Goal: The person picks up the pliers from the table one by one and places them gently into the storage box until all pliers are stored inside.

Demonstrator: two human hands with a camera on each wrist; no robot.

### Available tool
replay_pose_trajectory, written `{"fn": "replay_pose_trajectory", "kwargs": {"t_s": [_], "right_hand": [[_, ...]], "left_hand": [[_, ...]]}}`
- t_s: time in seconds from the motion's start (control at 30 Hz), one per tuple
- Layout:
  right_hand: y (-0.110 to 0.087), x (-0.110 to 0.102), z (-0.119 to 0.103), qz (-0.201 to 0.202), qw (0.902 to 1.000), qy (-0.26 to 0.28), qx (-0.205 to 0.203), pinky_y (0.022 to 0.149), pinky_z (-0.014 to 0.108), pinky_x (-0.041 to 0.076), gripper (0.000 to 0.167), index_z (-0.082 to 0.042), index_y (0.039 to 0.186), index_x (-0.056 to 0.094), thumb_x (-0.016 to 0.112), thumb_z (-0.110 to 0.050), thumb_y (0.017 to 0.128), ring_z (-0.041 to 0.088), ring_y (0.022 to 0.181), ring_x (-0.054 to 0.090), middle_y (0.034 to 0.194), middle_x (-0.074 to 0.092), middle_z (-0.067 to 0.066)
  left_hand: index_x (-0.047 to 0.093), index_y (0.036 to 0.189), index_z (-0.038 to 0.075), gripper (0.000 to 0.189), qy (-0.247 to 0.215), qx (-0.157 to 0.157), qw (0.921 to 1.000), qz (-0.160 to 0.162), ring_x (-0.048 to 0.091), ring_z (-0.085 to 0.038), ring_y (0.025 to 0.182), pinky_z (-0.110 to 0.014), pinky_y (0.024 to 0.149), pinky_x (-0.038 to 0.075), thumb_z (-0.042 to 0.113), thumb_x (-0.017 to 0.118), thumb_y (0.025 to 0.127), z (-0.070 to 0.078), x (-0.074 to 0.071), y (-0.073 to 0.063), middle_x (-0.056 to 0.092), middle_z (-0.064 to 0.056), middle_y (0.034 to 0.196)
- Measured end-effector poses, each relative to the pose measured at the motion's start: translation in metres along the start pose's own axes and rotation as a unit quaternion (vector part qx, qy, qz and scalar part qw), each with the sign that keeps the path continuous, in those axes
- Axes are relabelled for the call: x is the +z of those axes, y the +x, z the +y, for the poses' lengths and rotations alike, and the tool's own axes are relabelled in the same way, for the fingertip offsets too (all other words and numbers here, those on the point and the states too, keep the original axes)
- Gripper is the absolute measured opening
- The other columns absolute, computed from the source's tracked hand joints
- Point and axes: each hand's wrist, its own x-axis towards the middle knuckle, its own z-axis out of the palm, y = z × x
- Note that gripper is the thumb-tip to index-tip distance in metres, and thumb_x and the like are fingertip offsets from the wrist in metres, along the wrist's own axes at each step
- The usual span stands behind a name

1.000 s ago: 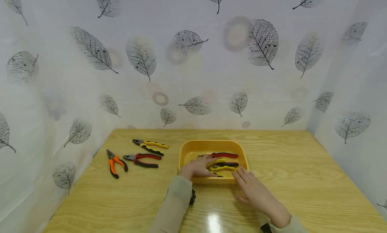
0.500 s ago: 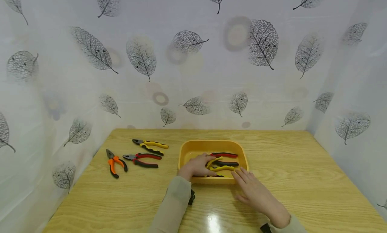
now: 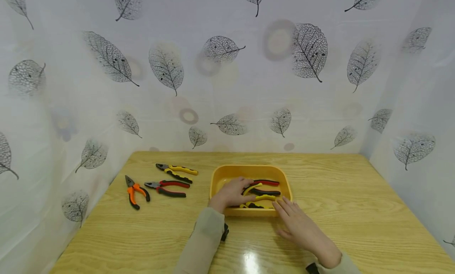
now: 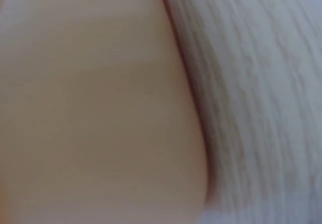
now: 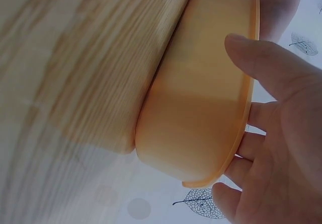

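Observation:
In the head view my left hand [image 3: 231,194] reaches into a yellow plastic box [image 3: 227,173]. Its fingers and thumb hold pliers with yellow-and-black handles [image 3: 256,185], whose heads the hand hides. Beside them in the box lie red-and-black handles [image 3: 268,182], a dark handle [image 3: 268,192] and more yellow-and-black handles [image 3: 264,197]. My right hand [image 3: 302,228] rests its straight fingers on the box's front right rim. In the right wrist view those fingers [image 5: 251,146] reach over the rim while the thumb [image 5: 251,53] lies outside the wall.
Left of the box, three pliers lie on the wooden table [image 3: 355,211]: yellow-and-black ones [image 3: 177,172], red-and-black ones [image 3: 168,188] and orange-and-black long-nose ones [image 3: 135,191]. A leaf-patterned curtain [image 3: 227,88] encloses the back and sides.
My left hand has shifted slightly inside the box, and the yellow handle by its fingers has swung to a steeper angle. More of the front yellow-and-black handle now shows. The right hand stays put.

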Motion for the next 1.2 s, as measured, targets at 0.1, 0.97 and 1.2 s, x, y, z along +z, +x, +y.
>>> {"fn": "replay_pose_trajectory", "kwargs": {"t_s": [0.1, 0.97, 1.2], "right_hand": [[0.0, 0.0, 0.0, 0.0, 1.0, -0.001, 0.001, 0.094, 0.053, 0.029, 0.072, 0.004, 0.13, 0.038, 0.069, -0.029, 0.075, 0.039, 0.123, 0.03, 0.13, 0.039, 0.023], [0.0, 0.0, -0.002, -0.007, 1.0, -0.003, 0.002, 0.095, 0.053, 0.027, 0.071, 0.005, 0.13, 0.038, 0.069, -0.029, 0.076, 0.04, 0.122, 0.03, 0.13, 0.039, 0.024], [0.0, -0.002, -0.002, -0.002, 1.0, 0.0, 0.002, 0.095, 0.053, 0.027, 0.071, 0.005, 0.13, 0.038, 0.069, -0.028, 0.076, 0.04, 0.122, 0.03, 0.13, 0.039, 0.025]], "left_hand": [[0.043, 0.131, 0.016, 0.056, 0.008, 0.016, 0.9996, 0.021, 0.039, -0.025, 0.118, -0.043, 0.093, 0.035, 0.046, 0.052, 0.085, 0.003, -0.004, -0.002, 0.041, -0.007, 0.131], [0.05, 0.125, 0.013, 0.051, 0.119, 0.079, 0.9838, 0.109, 0.045, -0.021, 0.107, -0.039, 0.089, 0.038, 0.037, 0.063, 0.081, 0.0, -0.031, -0.026, 0.051, -0.004, 0.117], [0.051, 0.123, 0.011, 0.051, 0.138, 0.06, 0.9813, 0.12, 0.048, -0.023, 0.105, -0.044, 0.085, 0.04, 0.036, 0.063, 0.081, -0.02, -0.037, -0.038, 0.052, -0.006, 0.115]]}}
